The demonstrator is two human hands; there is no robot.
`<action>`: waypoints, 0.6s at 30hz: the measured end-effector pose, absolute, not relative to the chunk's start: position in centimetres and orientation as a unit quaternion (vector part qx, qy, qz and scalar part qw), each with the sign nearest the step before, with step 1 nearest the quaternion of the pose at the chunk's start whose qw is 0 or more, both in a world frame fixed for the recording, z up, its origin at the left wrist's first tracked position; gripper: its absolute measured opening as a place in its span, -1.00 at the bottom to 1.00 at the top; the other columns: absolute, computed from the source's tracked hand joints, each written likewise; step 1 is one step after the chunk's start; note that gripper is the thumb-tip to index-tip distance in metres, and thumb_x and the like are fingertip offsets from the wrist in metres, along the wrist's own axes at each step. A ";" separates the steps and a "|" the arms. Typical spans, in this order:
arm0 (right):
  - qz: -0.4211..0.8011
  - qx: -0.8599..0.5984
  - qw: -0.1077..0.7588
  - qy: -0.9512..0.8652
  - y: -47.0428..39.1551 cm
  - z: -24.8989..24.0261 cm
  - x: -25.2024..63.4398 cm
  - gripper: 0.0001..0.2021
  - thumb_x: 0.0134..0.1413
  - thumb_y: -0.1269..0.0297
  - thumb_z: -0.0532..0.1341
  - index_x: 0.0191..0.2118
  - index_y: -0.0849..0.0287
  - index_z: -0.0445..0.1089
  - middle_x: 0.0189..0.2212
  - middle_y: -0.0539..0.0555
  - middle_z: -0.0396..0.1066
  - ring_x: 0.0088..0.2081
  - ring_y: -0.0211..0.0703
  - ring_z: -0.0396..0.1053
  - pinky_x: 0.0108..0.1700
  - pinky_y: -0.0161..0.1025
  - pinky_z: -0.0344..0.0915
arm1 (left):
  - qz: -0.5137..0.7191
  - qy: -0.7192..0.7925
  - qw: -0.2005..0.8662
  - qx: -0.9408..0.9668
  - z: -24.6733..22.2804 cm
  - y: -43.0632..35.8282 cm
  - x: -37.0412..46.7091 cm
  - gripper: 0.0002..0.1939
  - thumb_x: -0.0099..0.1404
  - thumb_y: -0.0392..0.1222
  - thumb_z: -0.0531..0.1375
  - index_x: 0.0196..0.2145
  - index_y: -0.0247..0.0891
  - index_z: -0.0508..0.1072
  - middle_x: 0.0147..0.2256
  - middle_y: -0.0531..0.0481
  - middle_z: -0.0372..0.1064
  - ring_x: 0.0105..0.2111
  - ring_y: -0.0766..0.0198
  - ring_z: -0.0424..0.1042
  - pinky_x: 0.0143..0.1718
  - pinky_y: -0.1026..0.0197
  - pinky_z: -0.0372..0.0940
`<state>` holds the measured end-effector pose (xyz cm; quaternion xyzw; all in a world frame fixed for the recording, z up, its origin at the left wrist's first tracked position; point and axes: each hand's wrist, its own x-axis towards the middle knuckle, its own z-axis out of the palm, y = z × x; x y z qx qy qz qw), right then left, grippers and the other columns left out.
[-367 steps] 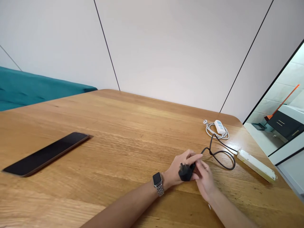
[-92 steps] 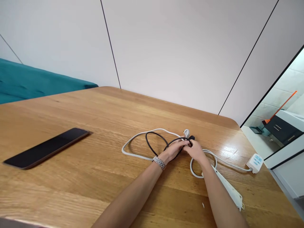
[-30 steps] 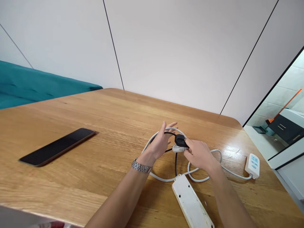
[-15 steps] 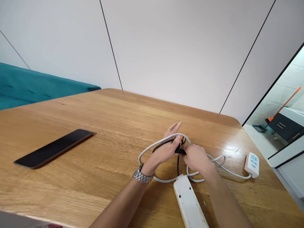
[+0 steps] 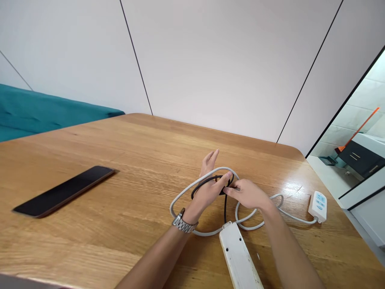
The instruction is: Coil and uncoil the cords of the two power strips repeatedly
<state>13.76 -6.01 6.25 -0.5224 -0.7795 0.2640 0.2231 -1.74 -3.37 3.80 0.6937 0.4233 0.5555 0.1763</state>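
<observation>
My left hand (image 5: 208, 188), a metal-banded watch (image 5: 183, 221) at its wrist, has the black cable (image 5: 199, 186) looped around it. Its thumb presses on the cable while the other fingers point up and away. My right hand (image 5: 248, 194) meets it, thumb and fingers closed on the bunched part of the same cable. What lies between the fingertips is partly hidden. From there the black cable drops to the end of a long white power strip (image 5: 239, 255), which lies face down. A white cable (image 5: 182, 196) forms a wide loop around my left hand and wrist.
The white cable leads right to a small white power strip (image 5: 318, 206) with blue sockets. At the left of the wooden table (image 5: 132, 154) lies a flat black device (image 5: 64, 190). A teal sofa (image 5: 54, 112) stands behind; a white wall (image 5: 216, 68) borders the far edge.
My right hand has turned slightly and its fingers have shifted on the black cable, near my left thumb. My left hand and the cable loops have moved a little to the left.
</observation>
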 end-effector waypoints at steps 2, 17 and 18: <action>0.266 -0.544 0.236 -0.760 -5.7 5.9 13.8 -0.57 0.13 -0.02 0.12 -0.60 0.17 0.38 -0.71 -0.04 0.20 -0.58 -0.26 0.12 -0.48 -0.31 -0.05 | 0.558 0.412 0.177 0.698 3.6 -3.6 -1.4 -0.39 0.27 0.06 0.12 0.23 -0.09 0.17 0.23 -0.10 0.06 0.27 0.05 -0.01 0.25 -0.02 0.01; 0.298 -0.582 0.282 -0.703 -6.1 6.3 13.0 -0.54 0.12 -0.04 0.10 -0.67 0.15 0.15 -0.69 -0.08 0.01 -0.59 -0.31 -0.02 -0.50 -0.30 -0.15 | 0.677 0.360 0.224 0.602 1.3 -4.2 -0.2 -0.43 0.41 0.13 -0.17 0.31 -0.02 0.00 0.33 -0.05 -0.14 0.26 0.11 0.02 0.27 -0.01 -0.04; 0.334 -0.560 0.291 -0.700 -6.1 6.2 13.1 -0.53 0.11 -0.07 0.09 -0.66 0.15 0.14 -0.69 -0.10 -0.01 -0.60 -0.32 -0.04 -0.51 -0.30 -0.16 | 0.689 0.362 0.253 0.574 1.2 -4.0 -0.2 -0.43 0.41 0.14 -0.20 0.31 0.00 -0.01 0.32 -0.05 -0.10 0.25 0.12 0.05 0.26 -0.01 -0.02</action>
